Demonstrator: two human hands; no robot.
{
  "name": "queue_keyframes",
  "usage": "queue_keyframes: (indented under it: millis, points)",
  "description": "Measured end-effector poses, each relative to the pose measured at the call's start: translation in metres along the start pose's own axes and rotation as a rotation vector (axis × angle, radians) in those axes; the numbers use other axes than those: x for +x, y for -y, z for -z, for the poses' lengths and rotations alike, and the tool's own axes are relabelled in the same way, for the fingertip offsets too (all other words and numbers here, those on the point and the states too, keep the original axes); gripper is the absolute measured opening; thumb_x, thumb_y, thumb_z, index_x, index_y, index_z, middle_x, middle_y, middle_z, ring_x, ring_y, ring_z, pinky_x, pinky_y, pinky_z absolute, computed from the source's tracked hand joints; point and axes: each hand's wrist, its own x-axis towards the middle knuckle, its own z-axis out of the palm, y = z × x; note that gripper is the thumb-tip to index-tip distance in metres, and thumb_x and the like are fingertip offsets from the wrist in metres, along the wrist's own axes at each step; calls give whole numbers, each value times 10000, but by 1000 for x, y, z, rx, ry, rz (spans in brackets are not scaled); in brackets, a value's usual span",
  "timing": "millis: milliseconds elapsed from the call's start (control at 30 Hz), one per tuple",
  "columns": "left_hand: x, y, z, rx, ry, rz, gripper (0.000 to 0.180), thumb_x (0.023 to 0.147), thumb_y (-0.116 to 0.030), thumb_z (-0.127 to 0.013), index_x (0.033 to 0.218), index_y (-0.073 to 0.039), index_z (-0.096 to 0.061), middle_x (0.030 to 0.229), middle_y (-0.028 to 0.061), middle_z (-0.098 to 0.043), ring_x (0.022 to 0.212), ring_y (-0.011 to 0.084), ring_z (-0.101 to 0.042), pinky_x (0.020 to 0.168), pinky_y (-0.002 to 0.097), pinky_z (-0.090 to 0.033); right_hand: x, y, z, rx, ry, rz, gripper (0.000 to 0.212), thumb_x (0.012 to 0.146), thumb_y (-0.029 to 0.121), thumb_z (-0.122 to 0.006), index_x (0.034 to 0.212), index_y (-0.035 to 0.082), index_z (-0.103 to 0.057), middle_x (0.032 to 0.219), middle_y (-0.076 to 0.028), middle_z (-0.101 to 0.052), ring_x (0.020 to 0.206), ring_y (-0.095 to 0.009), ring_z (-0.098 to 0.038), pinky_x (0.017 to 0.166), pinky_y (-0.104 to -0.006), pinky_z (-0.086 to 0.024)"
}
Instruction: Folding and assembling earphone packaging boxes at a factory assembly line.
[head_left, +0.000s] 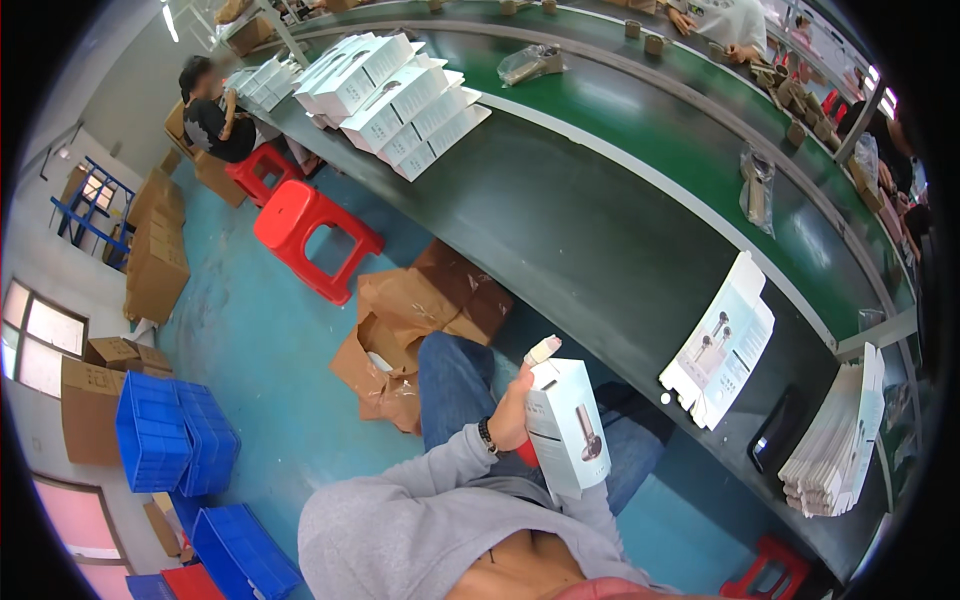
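One box (572,430) is in my grasp in the head view, at the lower centre of the frame, held above my lap and apart from the table (590,210). My left hand (510,418) closes on its left side near the upper end, and a finger with a pale wrap (543,349) sticks up just beyond that end. My right sleeve (596,508) reaches the box's lower end, but my right hand is hidden behind it, so I cannot tell whether it grips.

The box's long axis runs steeply, from its upper end slightly rightward to its lower one, with the pictured panel facing right of centre. It lies directly right of my left hand, the nearer of the two to the upper end as far as I can see.

Right of the box, on the table, lies a flat carton (722,345), slanting; beyond it, a phone (774,430) and a stack of cartons (836,438) at the right. Filled-out boxes (390,105) pile at upper left of centre.
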Motion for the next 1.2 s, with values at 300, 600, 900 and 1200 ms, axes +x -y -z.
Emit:
queue_keyframes:
  millis: [300, 600, 900, 1200]
  points:
    - [-1, 6, 8, -2, 200, 36, 642, 905, -427, -418, 1413, -138, -152, 1169, 57, -505, 1049, 145, -510, 930, 297, -381, -13, 25, -23, -133, -82, 1, 473, 944, 259, -420, 1358, 57, -318, 1315, -106, -430, 1128, -207, -489, 933, -319, -415]
    - [4, 3, 4, 96, 137, 38, 637, 872, -407, -436, 1393, -113, -219, 1162, 81, -507, 1055, 172, -511, 925, 311, -389, -12, -2, -1, -49, -98, -20, 478, 932, 282, -440, 1339, 52, -342, 1282, -118, -452, 1110, -213, -500, 898, -320, -440]
    - [3, 1, 3, 35, 157, 40, 555, 896, -308, -408, 1386, -104, -244, 1180, 80, -503, 1057, 163, -510, 924, 299, -391, 4, 2, -8, -94, -136, -44, 475, 934, 275, -438, 1341, 50, -337, 1282, -127, -450, 1111, -219, -500, 903, -314, -436]
    - [2, 1, 3, 129, 171, 37, 576, 892, -361, -420, 1381, -107, -252, 1158, 71, -509, 1048, 154, -505, 920, 295, -386, -10, 28, -34, -101, -145, -7, 455, 932, 267, -446, 1322, 47, -365, 1249, -124, -480, 1072, -211, -526, 875, -311, -455]
